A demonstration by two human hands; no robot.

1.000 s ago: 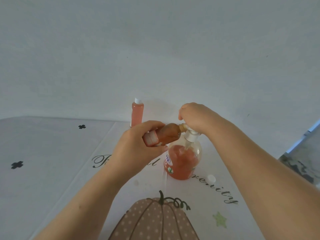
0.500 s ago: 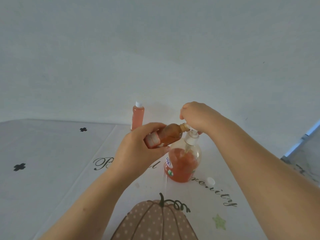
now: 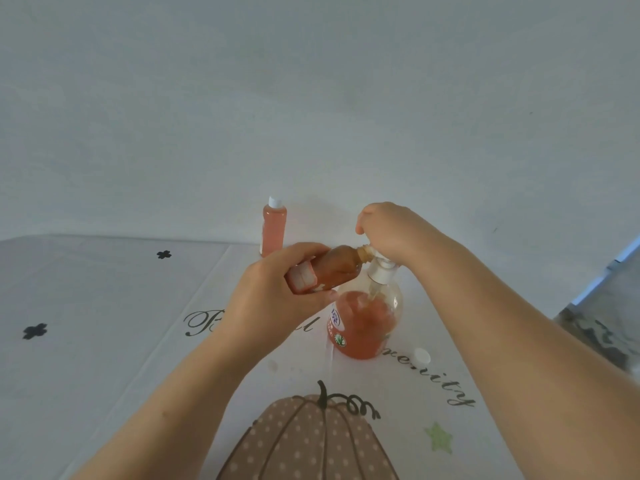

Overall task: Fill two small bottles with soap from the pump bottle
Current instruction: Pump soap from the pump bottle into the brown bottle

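Left hand (image 3: 273,306) is gripping tilted small bottle (image 3: 337,268) at pump bottle (image 3: 367,327) spout; right hand (image 3: 394,230) is clasping pump head; misalignment could spill soap.

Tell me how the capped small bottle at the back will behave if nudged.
The capped small bottle is tall, narrow and upright, so a high push would probably tip it. It looks full, so likely heavy for its size. Once down, its round body may roll.

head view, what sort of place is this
Probably a home: a tablecloth printed with a pumpkin, a plain wall right behind it, and a soap pump bottle.
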